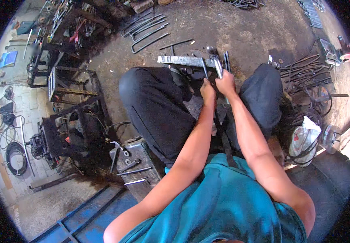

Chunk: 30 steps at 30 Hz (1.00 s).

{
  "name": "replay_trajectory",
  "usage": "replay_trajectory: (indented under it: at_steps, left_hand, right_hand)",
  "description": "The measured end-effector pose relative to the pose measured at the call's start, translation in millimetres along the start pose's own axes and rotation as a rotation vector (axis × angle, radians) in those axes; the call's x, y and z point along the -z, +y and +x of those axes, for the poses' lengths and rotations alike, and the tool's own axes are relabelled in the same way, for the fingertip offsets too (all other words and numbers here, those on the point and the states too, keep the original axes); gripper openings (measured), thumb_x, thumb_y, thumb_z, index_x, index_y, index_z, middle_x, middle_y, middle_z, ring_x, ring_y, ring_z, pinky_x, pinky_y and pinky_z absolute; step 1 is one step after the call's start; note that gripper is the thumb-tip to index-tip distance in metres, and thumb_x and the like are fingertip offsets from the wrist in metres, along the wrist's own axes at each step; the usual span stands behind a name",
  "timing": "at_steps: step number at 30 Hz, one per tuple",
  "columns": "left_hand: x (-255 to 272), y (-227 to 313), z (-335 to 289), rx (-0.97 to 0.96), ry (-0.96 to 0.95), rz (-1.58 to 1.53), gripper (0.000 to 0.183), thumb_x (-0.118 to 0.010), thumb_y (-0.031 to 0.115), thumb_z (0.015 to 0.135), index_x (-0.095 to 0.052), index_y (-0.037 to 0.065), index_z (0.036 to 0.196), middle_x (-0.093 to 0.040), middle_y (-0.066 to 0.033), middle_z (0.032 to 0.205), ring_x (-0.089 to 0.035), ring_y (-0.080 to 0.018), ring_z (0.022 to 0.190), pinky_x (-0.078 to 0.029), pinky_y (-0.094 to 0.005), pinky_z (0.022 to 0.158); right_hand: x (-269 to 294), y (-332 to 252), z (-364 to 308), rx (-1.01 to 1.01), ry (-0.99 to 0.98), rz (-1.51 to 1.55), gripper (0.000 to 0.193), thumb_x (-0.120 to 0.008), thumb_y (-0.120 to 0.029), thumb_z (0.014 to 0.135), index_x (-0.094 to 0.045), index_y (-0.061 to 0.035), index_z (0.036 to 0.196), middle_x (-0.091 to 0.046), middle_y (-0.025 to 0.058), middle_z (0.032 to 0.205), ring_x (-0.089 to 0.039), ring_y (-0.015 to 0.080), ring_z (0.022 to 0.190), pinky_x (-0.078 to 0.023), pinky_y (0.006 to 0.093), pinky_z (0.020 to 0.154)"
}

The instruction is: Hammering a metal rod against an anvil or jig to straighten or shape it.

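Observation:
My left hand (208, 91) is closed around a dark metal rod (204, 67), whose upper end points away from me over a flat grey metal bar (179, 60). Close beside it, my right hand (226, 84) grips a hammer (218, 67); its dark head is at the far end, just past the bar. Both hands are between my knees. Another dark upright piece (226, 60) stands right behind the right hand, and I cannot tell what it is fixed to. Whatever supports the bar is partly hidden by my left leg and hands.
Bent metal rods (148, 30) lie on the floor ahead. At my left, a small worn bench (139, 164) carries loose tools. Dark metal frames (76, 87) stand further left. A heap of rods (308, 75) and a white plastic bag (305, 139) are at my right.

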<state>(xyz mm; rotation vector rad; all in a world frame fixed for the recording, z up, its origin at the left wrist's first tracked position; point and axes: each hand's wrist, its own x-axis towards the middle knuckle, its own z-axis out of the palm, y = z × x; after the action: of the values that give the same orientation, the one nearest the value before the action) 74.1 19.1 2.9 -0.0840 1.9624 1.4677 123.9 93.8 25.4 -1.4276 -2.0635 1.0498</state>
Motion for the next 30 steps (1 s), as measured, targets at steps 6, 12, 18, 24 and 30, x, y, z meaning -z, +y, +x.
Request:
replay_trajectory:
  at_steps: [6,12,18,24,30]
  left_hand:
    - [-5,-8,2,-0.037,0.058,0.200,0.057,-0.036,0.041,0.099,-0.064,-0.004,0.079,-0.065,-0.0249,0.079,-0.059,-0.0436,0.075,-0.044,-0.0491,0.072]
    - [3,-7,-7,-0.070,0.124,0.234,0.057,-0.036,0.043,0.098,-0.067,-0.002,0.085,-0.065,-0.0284,0.086,-0.060,-0.0493,0.084,-0.044,-0.0523,0.075]
    - [17,10,-18,-0.062,0.033,0.273,0.056,-0.036,0.044,0.098,-0.067,-0.001,0.086,-0.064,-0.0282,0.085,-0.059,-0.0496,0.085,-0.044,-0.0545,0.076]
    - [28,24,-20,0.058,-0.036,0.312,0.061,-0.034,0.047,0.098,-0.068,-0.002,0.088,-0.065,-0.0291,0.086,-0.061,-0.0484,0.089,-0.045,-0.0520,0.080]
    - [35,34,-9,0.253,-0.039,0.235,0.071,-0.033,0.052,0.098,-0.065,-0.011,0.093,-0.064,-0.0331,0.097,-0.061,-0.0479,0.095,-0.046,-0.0507,0.081]
  right_hand:
    - [30,-12,-10,0.005,-0.053,0.067,0.017,-0.068,-0.009,0.069,-0.058,0.0022,0.078,-0.061,0.0175,0.067,-0.062,0.0281,0.064,-0.047,0.0402,0.061]
    - [40,-14,-32,-0.156,-0.238,0.216,0.029,-0.076,-0.022,0.076,-0.061,0.0022,0.081,-0.060,0.0105,0.066,-0.058,0.0185,0.059,-0.047,0.0374,0.058]
    - [23,-1,-29,-0.095,-0.380,0.292,0.053,-0.074,-0.022,0.075,-0.054,0.0065,0.114,-0.065,0.0170,0.092,-0.062,0.0259,0.083,-0.049,0.0373,0.078]
    - [29,-18,-13,-0.342,-0.565,0.226,0.071,-0.069,-0.018,0.071,-0.044,0.0049,0.134,-0.063,0.0136,0.087,-0.059,0.0214,0.065,-0.049,0.0335,0.057]
    - [46,-60,-25,-0.622,-0.694,0.687,0.025,-0.068,-0.020,0.080,-0.045,-0.0109,0.081,-0.041,-0.0017,0.055,-0.040,0.0094,0.040,-0.032,0.0274,0.036]
